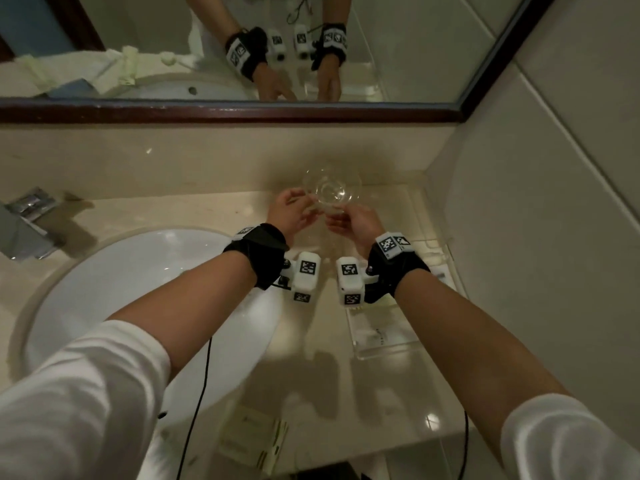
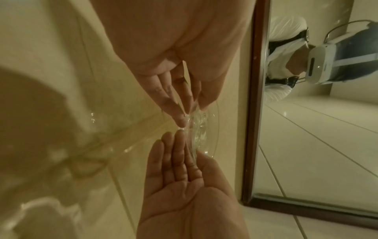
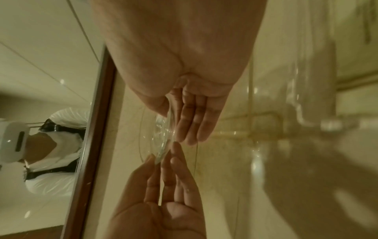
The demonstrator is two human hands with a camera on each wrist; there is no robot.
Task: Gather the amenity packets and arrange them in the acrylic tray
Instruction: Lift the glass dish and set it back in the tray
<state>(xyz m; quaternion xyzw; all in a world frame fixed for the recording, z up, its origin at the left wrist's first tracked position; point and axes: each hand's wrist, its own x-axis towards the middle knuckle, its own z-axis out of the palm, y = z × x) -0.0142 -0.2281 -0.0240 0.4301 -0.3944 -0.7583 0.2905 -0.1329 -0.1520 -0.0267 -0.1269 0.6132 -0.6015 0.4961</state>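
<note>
A clear glass dish (image 1: 330,188) is held above the back of the counter between both hands. My left hand (image 1: 291,209) pinches its left rim and my right hand (image 1: 353,220) pinches its right rim. The left wrist view shows my left hand (image 2: 192,114) with thumb and fingers closing on the dish (image 2: 201,129). In the right wrist view my right hand (image 3: 175,127) grips the dish (image 3: 161,134) the same way. The acrylic tray (image 1: 388,355) lies on the counter's right side with a pale packet (image 1: 377,334) inside. Several white-green amenity packets (image 1: 256,441) lie at the counter's front edge.
A white sink basin (image 1: 138,289) fills the left of the counter, with a chrome faucet (image 1: 27,216) behind it. A dark-framed mirror (image 1: 242,109) runs along the back. A tiled wall (image 1: 536,202) closes the right side.
</note>
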